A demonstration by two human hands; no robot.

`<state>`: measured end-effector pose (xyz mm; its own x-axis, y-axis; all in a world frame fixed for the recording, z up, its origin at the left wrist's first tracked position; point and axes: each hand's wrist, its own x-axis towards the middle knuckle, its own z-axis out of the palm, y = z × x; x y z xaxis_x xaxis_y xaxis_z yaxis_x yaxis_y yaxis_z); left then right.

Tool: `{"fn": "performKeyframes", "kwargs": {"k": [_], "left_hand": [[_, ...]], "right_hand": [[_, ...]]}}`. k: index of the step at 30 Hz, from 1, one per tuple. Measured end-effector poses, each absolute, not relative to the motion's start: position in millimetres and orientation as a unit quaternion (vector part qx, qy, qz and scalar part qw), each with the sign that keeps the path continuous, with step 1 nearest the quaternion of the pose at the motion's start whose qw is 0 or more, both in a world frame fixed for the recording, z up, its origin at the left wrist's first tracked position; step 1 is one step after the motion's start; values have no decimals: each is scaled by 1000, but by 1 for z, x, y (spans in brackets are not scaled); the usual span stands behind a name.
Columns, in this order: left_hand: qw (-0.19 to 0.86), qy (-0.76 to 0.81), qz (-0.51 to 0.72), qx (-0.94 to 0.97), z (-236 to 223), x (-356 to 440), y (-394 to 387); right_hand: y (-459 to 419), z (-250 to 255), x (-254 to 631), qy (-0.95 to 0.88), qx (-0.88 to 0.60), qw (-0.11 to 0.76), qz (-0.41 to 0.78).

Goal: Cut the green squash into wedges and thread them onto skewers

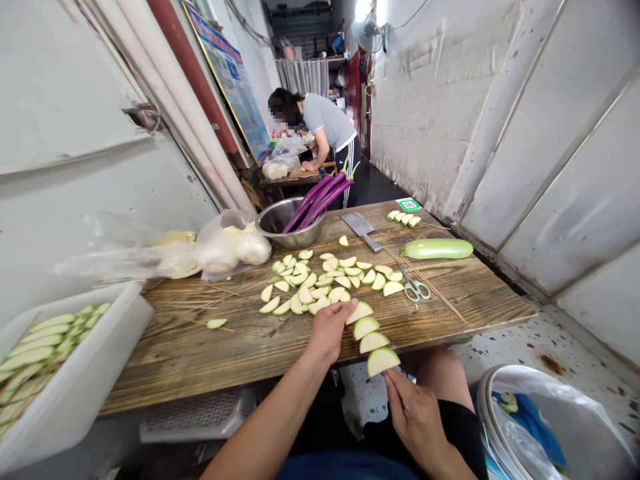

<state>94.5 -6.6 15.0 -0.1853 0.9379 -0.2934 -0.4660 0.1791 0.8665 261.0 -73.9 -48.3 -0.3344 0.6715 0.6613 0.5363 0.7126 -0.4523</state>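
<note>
My left hand (330, 332) pinches a half-round zucchini slice (361, 311) at the far end of a skewer, just over the table's front edge. Below it, several more pale slices with green rims (383, 361) are threaded in a row. My right hand (417, 415) is closed around the lower end of the wooden skewer (386, 375), most of which is hidden by the slices and fingers. Beyond my hands lies a loose spread of cut zucchini slices (320, 292). A pair of scissors (416, 289) with pale green handles rests right of them.
On the wooden table (200, 360) are a cleaver (361, 228), a whole zucchini (437, 249), bare skewers (187, 301) and a metal bowl (285, 230) of eggplants (320, 203). A white bin (107, 360) holds skewered slices at left. A lined bucket (550, 420) stands lower right. Another person (327, 120) bends over a back table.
</note>
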Motion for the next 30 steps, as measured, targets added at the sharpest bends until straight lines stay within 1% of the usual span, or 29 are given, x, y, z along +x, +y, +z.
{"fn": "performKeyframes", "kwargs": {"k": [9, 13, 18, 22, 30], "left_hand": [[585, 497, 592, 246, 6, 92, -7], [608, 461, 590, 264, 11, 88, -7], [648, 405, 606, 222, 18, 78, -18], [661, 348, 624, 231, 20, 78, -32], [627, 366, 650, 225, 23, 81, -39]], "right_hand": [[-76, -53, 258, -813, -380, 433, 87], [-71, -53, 259, -801, -384, 453, 79], [-60, -46, 263, -789, -397, 466, 51], [-56, -40, 261, -792, -383, 474, 31], [-60, -34, 255, -804, -362, 469, 49]]}}
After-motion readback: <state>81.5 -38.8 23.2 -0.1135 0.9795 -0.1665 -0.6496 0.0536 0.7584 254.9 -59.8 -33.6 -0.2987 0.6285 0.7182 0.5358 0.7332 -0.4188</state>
